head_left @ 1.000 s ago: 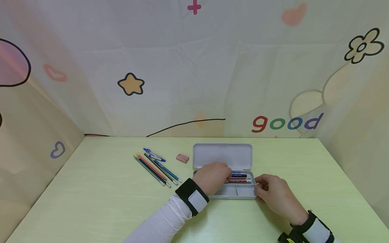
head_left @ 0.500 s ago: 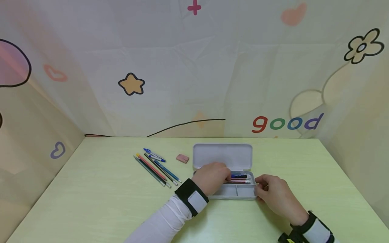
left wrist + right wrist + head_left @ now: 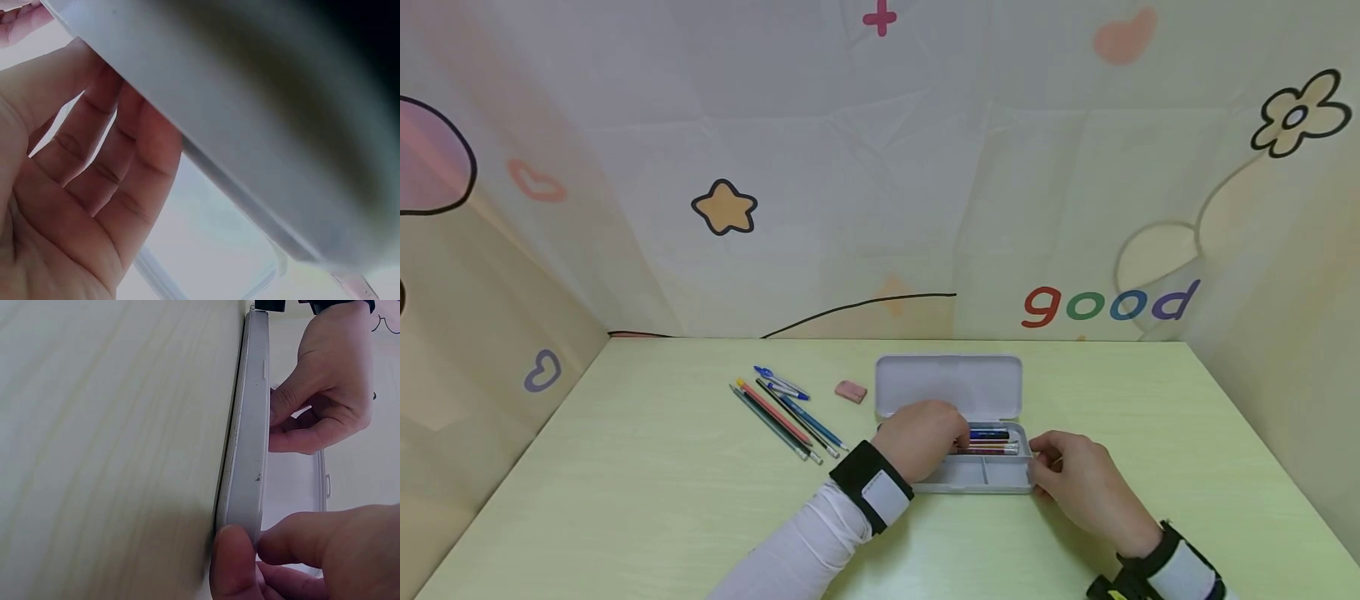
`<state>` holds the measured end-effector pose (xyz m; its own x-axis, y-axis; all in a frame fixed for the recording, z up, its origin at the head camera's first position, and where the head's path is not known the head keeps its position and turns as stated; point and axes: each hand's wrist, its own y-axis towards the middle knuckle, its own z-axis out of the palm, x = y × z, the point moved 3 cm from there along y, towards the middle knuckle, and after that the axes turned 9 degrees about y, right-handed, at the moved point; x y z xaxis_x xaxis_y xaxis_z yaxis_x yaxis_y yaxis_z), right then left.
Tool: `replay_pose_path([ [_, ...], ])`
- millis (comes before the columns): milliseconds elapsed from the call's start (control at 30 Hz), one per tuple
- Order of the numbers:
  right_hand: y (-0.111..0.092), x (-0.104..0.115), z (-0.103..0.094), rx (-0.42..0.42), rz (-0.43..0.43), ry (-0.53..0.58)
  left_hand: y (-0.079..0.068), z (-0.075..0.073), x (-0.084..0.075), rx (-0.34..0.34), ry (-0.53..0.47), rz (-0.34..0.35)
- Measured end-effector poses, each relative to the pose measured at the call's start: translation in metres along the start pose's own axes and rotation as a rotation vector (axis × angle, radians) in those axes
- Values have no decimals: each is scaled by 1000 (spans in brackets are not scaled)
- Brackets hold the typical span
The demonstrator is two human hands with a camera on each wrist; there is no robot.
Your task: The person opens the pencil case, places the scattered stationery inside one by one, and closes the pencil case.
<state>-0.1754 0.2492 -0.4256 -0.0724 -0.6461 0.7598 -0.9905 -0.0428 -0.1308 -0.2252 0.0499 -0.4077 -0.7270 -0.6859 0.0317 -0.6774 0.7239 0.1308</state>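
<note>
An open grey pencil case [image 3: 951,485] lies on the table with its lid [image 3: 951,385] tipped back. Bent over its front wall, my left hand [image 3: 922,439] reaches into the back compartment and pinches a red pencil [image 3: 985,450]; the case wall hides the fingertips in the left wrist view. A dark blue pen [image 3: 989,434] lies behind that pencil. My right hand [image 3: 1078,477] grips the case's right end, thumb and fingers on either side of the wall [image 3: 245,481] in the right wrist view. The front compartments look bare where they show.
Left of the case lie several loose pencils [image 3: 775,412] and two blue-and-white pens [image 3: 781,382]. A pink eraser [image 3: 851,391] sits between them and the lid. Behind the table hangs a printed cloth [image 3: 850,208].
The red pencil in the back compartment has shifted slightly toward the front, and my left hand has drawn a touch to the left. My right hand stays on the case's end.
</note>
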Motion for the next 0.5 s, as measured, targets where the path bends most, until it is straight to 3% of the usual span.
replay_pose_path([
  [500, 0, 0, 0, -4, 2, 3, -2, 0, -3, 13, -28, -6],
])
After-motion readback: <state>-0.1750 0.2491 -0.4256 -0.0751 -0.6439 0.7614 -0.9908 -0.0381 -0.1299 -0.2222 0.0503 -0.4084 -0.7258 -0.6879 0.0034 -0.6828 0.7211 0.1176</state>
